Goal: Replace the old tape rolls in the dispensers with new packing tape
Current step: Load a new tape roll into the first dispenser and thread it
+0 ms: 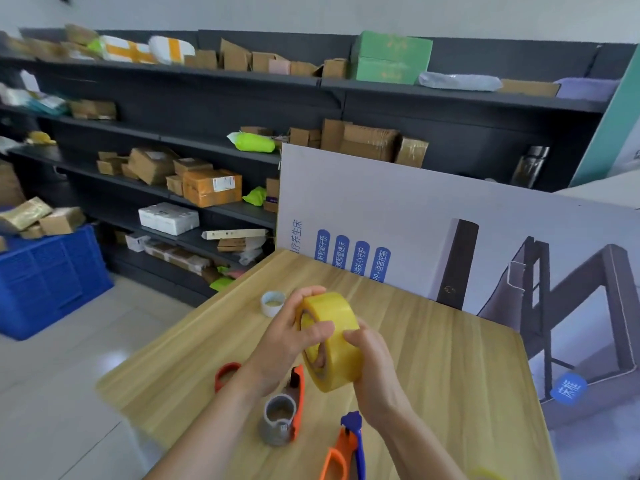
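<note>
We hold the new tape roll (332,341) above the bench (450,375) — left hand (287,337) gripping its side, right hand (374,368) curled round its rim. Best find the loose end first, then seat it squarely on the dispenser (282,419) below — no tilt.

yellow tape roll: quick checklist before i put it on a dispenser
1. Yellow tape roll gripped by both hands, left hand and right hand: ok.
2. Grey hub of the orange dispenser free of tape: ok.
3. Loose tape end found: cannot tell.
4. White empty core lying out of the way on the table: ok.
5. Blue-and-orange dispenser emptied: cannot tell, cut off by the frame edge.
</note>
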